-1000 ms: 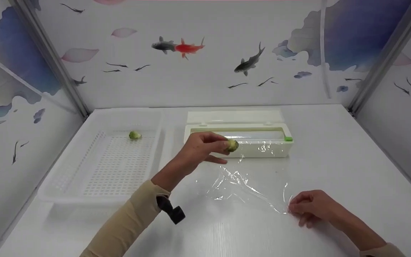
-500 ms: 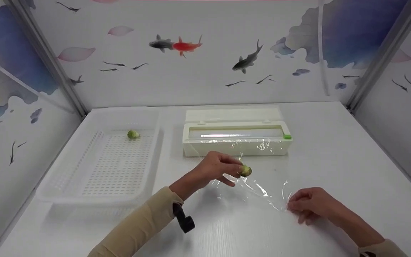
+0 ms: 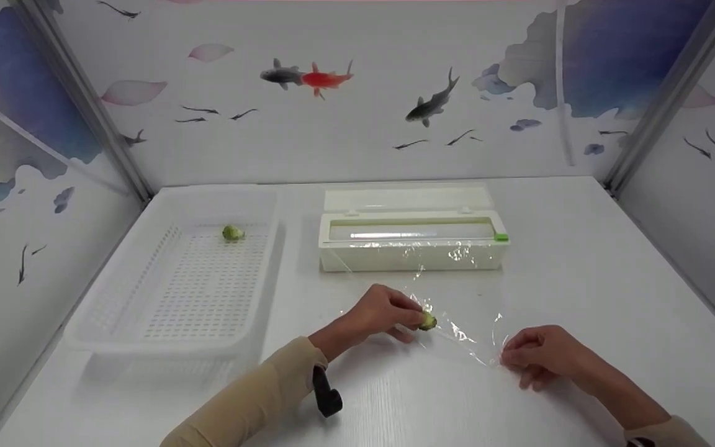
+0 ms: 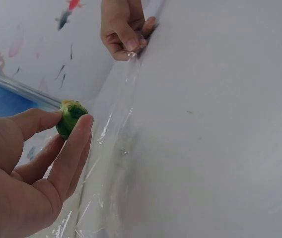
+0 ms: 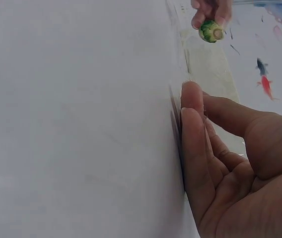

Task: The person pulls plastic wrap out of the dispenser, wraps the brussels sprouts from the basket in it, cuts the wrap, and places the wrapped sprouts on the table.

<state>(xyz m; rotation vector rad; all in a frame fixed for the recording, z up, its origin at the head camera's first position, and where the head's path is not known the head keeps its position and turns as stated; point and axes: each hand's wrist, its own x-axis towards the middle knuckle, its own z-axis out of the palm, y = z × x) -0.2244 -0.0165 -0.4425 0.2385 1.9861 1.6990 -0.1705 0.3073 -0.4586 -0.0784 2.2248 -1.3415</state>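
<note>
A small green sprout [image 3: 427,321] is pinched between thumb and fingers of the left hand [image 3: 379,312], over clear plastic film [image 3: 460,332] in the head view. The left wrist view shows the same sprout [image 4: 71,119] at the fingertips of the left hand [image 4: 36,163]. The film's near right corner is pinched by the right hand [image 3: 544,357], low at the table; in the right wrist view that hand [image 5: 230,163] has its fingers close to the surface. From there the film stretches back to a cream dispenser box [image 3: 413,256] with its lid raised.
A white perforated basket [image 3: 165,344] stands on the left of the white table [image 3: 581,248], holding another green sprout [image 3: 233,233]. The dispenser has a green piece [image 3: 501,237] at its right end. Printed panels enclose the back and sides.
The left hand has come down and toward the near side with the sprout, from in front of the dispenser to low over the film. The right hand keeps its grip in nearly the same place.
</note>
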